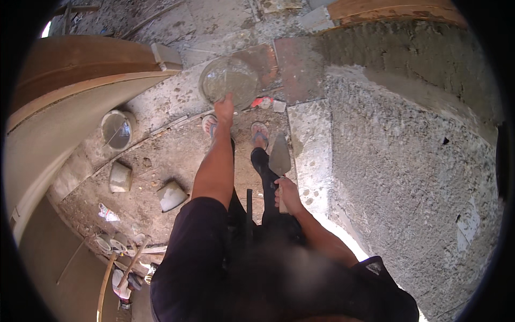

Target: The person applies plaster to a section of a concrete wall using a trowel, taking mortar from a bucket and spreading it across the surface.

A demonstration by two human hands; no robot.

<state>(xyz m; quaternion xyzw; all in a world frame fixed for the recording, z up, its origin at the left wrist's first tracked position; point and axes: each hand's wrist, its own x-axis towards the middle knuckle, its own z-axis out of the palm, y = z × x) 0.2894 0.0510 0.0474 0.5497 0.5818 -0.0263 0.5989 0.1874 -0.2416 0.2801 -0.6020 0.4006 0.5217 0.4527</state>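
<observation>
My right hand (289, 195) is wrapped around the handle of a trowel (279, 155), its grey, pointed blade turned away from me beside my leg. My left arm reaches forward, and my left hand (224, 110) is closed at the near rim of a wide round basin (201, 86). Wet grey mortar (236, 78) fills this basin. How the fingers sit on the rim is partly hidden by the back of the hand.
A rough, freshly coated wall (397, 161) rises on the right. A bucket of water (116, 130) stands left, with two blocklike containers (120, 177) (173, 196) on the dirt floor. A red object (261, 101) lies by the basin; wooden poles (105, 287) lean lower left.
</observation>
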